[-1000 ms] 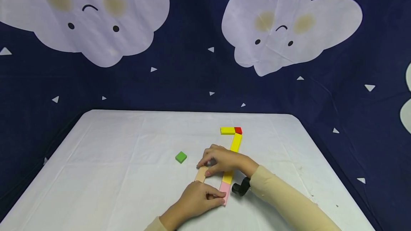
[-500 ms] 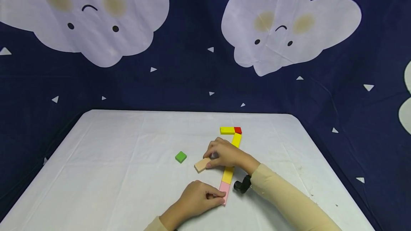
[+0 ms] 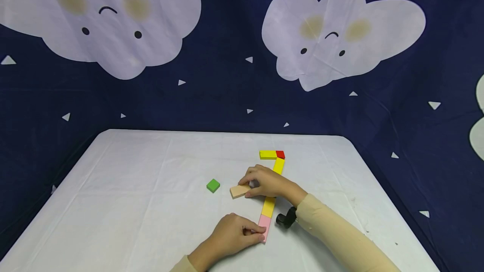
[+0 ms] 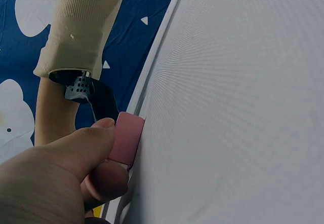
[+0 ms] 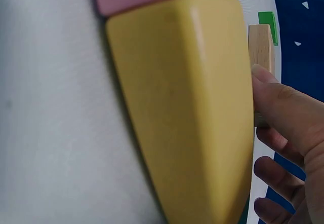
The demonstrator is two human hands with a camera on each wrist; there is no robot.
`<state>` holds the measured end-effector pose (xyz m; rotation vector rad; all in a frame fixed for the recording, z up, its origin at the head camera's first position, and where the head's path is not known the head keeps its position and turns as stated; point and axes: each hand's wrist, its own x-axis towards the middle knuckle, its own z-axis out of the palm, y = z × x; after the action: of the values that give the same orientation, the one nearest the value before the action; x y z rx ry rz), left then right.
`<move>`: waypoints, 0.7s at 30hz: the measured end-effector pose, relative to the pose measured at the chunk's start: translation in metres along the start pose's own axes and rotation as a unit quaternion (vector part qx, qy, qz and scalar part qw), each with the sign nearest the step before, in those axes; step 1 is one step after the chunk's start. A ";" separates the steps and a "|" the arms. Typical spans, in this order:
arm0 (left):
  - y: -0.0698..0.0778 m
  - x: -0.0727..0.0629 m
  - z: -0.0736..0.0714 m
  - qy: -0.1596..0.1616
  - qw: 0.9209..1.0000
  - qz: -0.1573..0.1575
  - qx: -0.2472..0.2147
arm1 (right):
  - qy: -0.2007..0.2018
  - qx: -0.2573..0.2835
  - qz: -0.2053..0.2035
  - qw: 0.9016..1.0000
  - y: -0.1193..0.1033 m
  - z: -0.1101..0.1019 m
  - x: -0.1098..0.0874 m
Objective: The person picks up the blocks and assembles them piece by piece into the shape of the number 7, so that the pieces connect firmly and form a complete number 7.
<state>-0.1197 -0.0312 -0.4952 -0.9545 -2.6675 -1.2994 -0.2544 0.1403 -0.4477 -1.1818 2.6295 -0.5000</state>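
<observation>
In the head view my right hand [image 3: 267, 181] pinches a plain wooden block [image 3: 238, 191] between thumb and fingers, its free end pointing left. The right wrist view shows the thumb along this wooden block [image 5: 260, 44]. My left hand [image 3: 233, 234] holds the near end of a pink block [image 3: 264, 221] with thumb and index finger. That pink block [image 4: 128, 139] is beside the thumb tip in the left wrist view. A yellow-orange block [image 3: 268, 207] adjoins the pink one, its far end hidden by my right hand. Left of the wooden block lies a green block [image 3: 213, 185].
Further back, a yellow block [image 3: 279, 164] continues the row, meeting a red block [image 3: 280, 154] with another yellow block [image 3: 267, 155] to its left. A black wrist camera [image 3: 286, 218] hangs under the right sleeve. White cloth covers the table [image 3: 113, 205]; a dark-blue cloud-print backdrop stands behind.
My right hand has drawn the wooden block away from beside my left hand and turned it from pointing toward me to pointing left. The left hand and pink block stay put.
</observation>
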 end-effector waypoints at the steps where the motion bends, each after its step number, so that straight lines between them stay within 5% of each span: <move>1: 0.000 0.000 0.000 0.001 1.000 0.001 0.000 | 0.000 0.000 -0.001 1.000 0.000 0.000 0.000; 12: -0.002 0.000 0.001 -0.003 1.000 -0.017 -0.006 | 0.026 -0.028 0.011 0.999 0.006 -0.007 0.010; 21: -0.003 0.000 0.003 0.001 1.000 -0.010 -0.003 | 0.069 -0.020 0.058 0.996 0.019 -0.021 0.024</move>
<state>-0.1210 -0.0304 -0.4990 -0.9288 -2.6817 -1.3111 -0.2904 0.1386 -0.4374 -1.0320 2.8180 -0.5288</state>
